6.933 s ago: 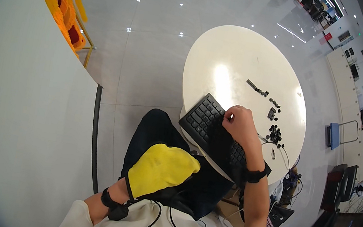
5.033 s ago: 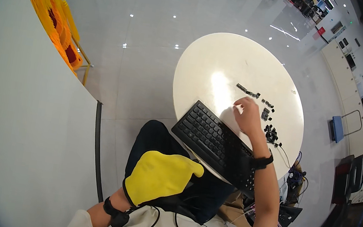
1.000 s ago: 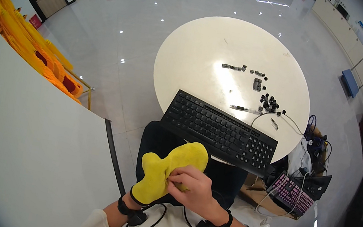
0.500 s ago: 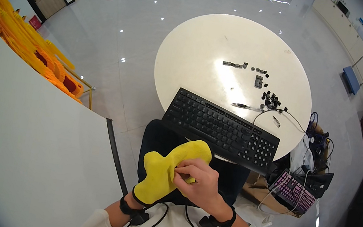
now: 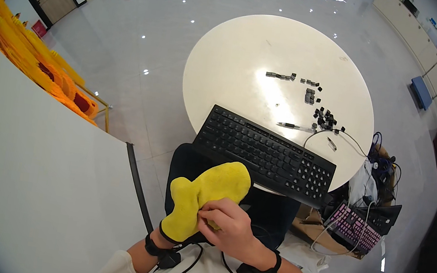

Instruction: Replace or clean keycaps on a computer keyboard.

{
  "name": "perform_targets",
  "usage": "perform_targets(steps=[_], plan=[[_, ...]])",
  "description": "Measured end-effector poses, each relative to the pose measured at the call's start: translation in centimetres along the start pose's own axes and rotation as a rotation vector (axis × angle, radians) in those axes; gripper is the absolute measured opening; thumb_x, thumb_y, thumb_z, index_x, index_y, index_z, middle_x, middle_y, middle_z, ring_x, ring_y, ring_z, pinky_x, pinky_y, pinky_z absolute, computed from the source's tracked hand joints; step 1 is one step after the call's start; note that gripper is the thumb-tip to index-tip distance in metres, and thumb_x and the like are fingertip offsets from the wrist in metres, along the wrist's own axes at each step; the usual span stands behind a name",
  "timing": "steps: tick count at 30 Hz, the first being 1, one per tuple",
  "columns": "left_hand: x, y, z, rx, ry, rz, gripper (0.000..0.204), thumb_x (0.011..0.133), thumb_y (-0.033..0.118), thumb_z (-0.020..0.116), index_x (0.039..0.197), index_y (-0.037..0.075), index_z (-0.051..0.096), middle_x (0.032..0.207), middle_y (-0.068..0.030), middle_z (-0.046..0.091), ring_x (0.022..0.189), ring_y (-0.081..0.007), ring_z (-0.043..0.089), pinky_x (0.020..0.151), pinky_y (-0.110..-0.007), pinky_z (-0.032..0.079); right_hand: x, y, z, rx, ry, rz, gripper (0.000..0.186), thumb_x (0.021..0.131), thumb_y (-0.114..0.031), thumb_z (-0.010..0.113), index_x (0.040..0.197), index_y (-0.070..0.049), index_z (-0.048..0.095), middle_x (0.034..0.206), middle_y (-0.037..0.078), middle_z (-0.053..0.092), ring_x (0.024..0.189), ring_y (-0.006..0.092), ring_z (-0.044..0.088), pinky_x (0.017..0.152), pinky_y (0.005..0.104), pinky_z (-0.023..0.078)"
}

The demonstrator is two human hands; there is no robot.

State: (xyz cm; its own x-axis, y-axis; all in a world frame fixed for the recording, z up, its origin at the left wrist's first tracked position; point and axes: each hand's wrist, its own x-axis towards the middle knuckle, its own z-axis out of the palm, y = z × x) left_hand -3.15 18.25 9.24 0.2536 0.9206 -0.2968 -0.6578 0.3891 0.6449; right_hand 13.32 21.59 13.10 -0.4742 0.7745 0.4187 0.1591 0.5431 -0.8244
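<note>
Yellow mitt (image 5: 220,182) hides left grip (image 5: 190,206); right grip (image 5: 229,228) touches it (pinch unclear).

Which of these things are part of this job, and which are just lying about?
Apparently in use: yellow mitt on the left hand; right hand against it; black keyboard, some keys uncapped; loose keycaps.

Probably just lying about: pen; pink-keyed keyboard; blue platform trolley.

It is bright. White glare shines on the worktop (image 5: 231,58), light dots the floor (image 5: 159,93), and the edges look bent and black.
</note>
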Motion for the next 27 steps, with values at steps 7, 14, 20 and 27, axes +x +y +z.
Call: perform_targets(steps=[7,14,20,27], plan=[[0.2,0.4,-0.7,0.007,-0.025,0.045,0.036,0.112,0.033,0.062,0.136,0.006,0.066,0.121,-0.0116,0.062,0.114,-0.0249,0.066,0.103,-0.037,0.052,1.5,1.3,-0.2,-0.15,0.149,-0.019,0.019,0.083,0.0,0.092,0.099,0.0,0.081,0.108,0.011,0.079,0.088,0.0263,0.079,0.075,0.0344,0.064],[0.2,0.2,-0.9,0.011,-0.055,0.043,0.046,0.114,0.041,0.06,0.146,0.007,0.06,0.133,-0.0114,0.061,0.123,-0.0255,0.064,0.109,-0.039,0.05,0.8,0.8,0.3,-0.003,0.074,0.051,0.017,0.084,-0.001,0.092,0.097,-0.001,0.082,0.104,0.011,0.081,0.088,0.0241,0.08,0.074,0.033,0.065],[0.4,0.2,-0.8,0.011,-0.079,0.025,0.055,0.115,0.048,0.057,0.153,0.008,0.055,0.142,-0.0113,0.059,0.131,-0.0261,0.062,0.115,-0.04,0.049,0.3,0.1,0.8,0.041,0.009,-0.001,0.017,0.084,0.0,0.092,0.098,-0.001,0.082,0.103,0.01,0.08,0.088,0.0238,0.079,0.076,0.0337,0.065],[0.5,-0.1,-0.8,0.014,-0.069,0.065,0.065,0.117,0.055,0.055,0.163,0.009,0.05,0.154,-0.0112,0.057,0.141,-0.0267,0.06,0.122,-0.041,0.048,0.6,0.2,1.1,-0.024,0.048,0.024,0.02,0.086,0.0,0.091,0.101,0.002,0.08,0.106,0.013,0.077,0.091,0.0302,0.077,0.078,0.0375,0.064]])
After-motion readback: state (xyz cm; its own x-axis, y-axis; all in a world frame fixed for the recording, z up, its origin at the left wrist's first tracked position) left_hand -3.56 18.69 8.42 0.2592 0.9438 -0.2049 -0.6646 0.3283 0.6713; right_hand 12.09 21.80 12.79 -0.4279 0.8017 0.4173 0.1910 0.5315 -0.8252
